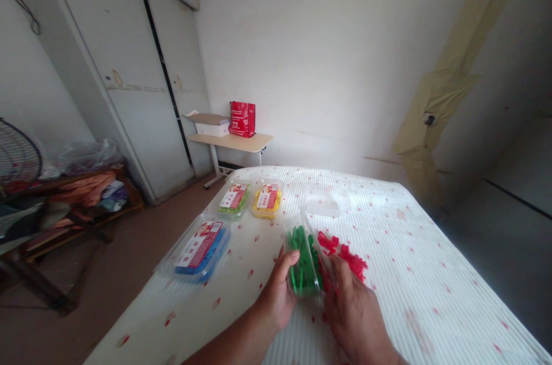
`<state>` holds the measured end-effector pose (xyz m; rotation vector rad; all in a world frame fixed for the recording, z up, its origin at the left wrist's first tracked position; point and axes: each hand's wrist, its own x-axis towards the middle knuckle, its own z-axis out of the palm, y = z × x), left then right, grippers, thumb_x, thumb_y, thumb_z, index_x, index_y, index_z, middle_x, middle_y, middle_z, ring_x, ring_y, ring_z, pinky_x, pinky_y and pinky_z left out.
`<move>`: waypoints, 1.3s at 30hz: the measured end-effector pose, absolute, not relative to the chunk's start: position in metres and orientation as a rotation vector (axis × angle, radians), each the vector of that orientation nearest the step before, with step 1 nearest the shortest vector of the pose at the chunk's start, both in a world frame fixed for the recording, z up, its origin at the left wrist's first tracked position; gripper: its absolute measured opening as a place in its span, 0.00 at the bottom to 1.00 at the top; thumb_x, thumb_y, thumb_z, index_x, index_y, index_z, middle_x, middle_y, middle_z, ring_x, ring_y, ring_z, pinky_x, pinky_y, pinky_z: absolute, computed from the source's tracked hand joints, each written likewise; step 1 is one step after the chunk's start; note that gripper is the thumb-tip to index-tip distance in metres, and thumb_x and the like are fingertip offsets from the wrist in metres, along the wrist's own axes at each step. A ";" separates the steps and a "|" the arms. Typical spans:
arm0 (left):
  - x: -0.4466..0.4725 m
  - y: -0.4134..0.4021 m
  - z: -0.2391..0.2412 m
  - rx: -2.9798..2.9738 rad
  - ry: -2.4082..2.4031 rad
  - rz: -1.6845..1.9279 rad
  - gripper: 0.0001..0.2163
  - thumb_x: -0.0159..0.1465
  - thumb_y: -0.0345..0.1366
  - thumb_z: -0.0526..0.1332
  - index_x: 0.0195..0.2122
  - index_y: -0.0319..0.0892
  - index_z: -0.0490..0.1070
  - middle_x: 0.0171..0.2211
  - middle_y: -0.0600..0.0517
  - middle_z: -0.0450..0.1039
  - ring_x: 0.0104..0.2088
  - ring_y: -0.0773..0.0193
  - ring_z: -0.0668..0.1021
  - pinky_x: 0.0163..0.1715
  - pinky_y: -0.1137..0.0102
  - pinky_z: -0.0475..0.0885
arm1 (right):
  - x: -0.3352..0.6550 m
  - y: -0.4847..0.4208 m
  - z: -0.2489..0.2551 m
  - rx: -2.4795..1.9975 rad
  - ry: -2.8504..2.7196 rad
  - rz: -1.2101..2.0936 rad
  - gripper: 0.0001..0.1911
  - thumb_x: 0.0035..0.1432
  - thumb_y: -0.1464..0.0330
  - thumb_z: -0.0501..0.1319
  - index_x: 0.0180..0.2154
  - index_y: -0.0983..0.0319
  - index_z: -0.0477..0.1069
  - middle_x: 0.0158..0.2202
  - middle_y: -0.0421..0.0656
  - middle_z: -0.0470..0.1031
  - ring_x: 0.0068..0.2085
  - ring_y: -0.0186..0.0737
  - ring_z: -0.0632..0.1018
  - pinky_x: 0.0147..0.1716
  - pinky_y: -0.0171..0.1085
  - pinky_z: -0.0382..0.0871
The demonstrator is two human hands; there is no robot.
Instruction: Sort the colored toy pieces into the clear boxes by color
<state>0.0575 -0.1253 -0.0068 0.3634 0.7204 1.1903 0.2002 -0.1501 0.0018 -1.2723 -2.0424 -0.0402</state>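
Observation:
My left hand (276, 293) and my right hand (351, 307) both grip a clear plastic box of green pieces (304, 264), tilted up on its edge over the bed. My left fingers curl around its left side and my right fingers press on its right side. A heap of loose red pieces (347, 256) lies on the sheet just right of the box, close to my right hand. Behind it lies a clear lid or empty box (325, 201).
Three closed clear boxes rest on the white dotted bed sheet (431, 273): blue pieces (200, 250) at left, light green pieces (234, 198) and yellow pieces (267, 201) farther back. A small table with a red bag (242, 119) stands by the wall. Clutter and a fan (17, 158) are at left.

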 end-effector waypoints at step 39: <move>0.096 -0.098 0.049 1.241 0.935 1.015 0.46 0.48 0.41 0.68 0.65 0.48 0.44 0.60 0.43 0.58 0.57 0.45 0.63 0.55 0.56 0.56 | 0.298 -0.141 0.016 -1.739 -1.319 0.319 0.10 0.49 0.61 0.56 0.23 0.57 0.57 0.16 0.35 0.66 0.18 0.35 0.69 0.18 0.32 0.60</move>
